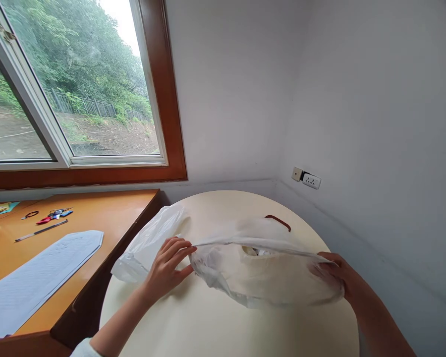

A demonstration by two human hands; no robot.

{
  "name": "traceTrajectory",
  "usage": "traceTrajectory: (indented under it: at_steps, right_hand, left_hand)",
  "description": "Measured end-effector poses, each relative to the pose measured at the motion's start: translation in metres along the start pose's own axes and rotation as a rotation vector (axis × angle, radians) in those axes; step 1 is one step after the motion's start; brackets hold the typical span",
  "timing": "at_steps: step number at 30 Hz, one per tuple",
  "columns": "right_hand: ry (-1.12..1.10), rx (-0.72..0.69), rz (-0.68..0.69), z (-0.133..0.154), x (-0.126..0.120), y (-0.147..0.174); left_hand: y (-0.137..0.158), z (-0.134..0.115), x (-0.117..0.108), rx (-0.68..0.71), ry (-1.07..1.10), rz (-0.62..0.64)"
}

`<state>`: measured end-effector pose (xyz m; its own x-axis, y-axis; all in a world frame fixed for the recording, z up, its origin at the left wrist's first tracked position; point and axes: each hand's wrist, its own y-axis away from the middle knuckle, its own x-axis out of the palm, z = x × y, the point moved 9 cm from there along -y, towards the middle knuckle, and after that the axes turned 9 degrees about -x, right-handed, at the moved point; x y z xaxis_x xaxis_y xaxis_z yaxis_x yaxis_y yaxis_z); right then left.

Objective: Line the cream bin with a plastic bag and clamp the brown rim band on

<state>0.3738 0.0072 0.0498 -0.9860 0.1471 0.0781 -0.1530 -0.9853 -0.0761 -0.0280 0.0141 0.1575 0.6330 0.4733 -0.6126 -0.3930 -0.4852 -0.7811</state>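
Note:
A thin, see-through plastic bag (252, 282) is stretched wide between my two hands above the round table. My left hand (171, 263) pinches its left edge, thumb below and fingers on top. At the opposite end, my right hand (336, 277) grips the bag's right edge, some fingers behind the film. Behind the bag, a brown curved handle (278, 221) sticks up. Part of a cream round rim (248, 251) with something white inside shows near the bag's middle; what it belongs to is mostly hidden. Another crumpled white plastic bag (152, 238) lies left of my left hand.
The cream round table (223, 198) stands in the room's corner. To its left, an orange-brown desk (122, 203) holds papers (48, 282), a pen (40, 231), keys (55, 214) and a dark ring-shaped band (31, 214). A wall socket (311, 181) is at right, a window (96, 89) at upper left.

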Motion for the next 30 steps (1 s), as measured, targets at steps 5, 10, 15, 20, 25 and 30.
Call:
traceTrajectory:
  at_steps: [5, 10, 15, 20, 25, 30]
  right_hand:
    - [0.139, 0.016, 0.104, -0.022, -0.005, 0.019]
    - [0.229, 0.032, 0.109, -0.041, -0.002, 0.042]
    - [0.190, 0.066, 0.368, -0.039, 0.042, 0.061]
    - [0.188, 0.019, 0.699, -0.028, 0.096, 0.074]
    - [0.508, -0.020, 0.783, -0.029, 0.131, 0.080]
    - [0.587, 0.011, 0.859, -0.024, 0.175, 0.090]
  left_hand:
    - [0.015, -0.003, 0.002, -0.087, 0.074, 0.027]
    - [0.035, 0.004, 0.018, -0.295, 0.170, 0.116]
    - [0.053, 0.000, 0.036, -0.415, 0.249, 0.193]
    - [0.061, -0.015, 0.050, -0.455, 0.292, 0.267]
    - [0.066, -0.035, 0.065, -0.510, 0.412, 0.332]
    - [0.065, -0.050, 0.078, -0.612, 0.712, 0.321]
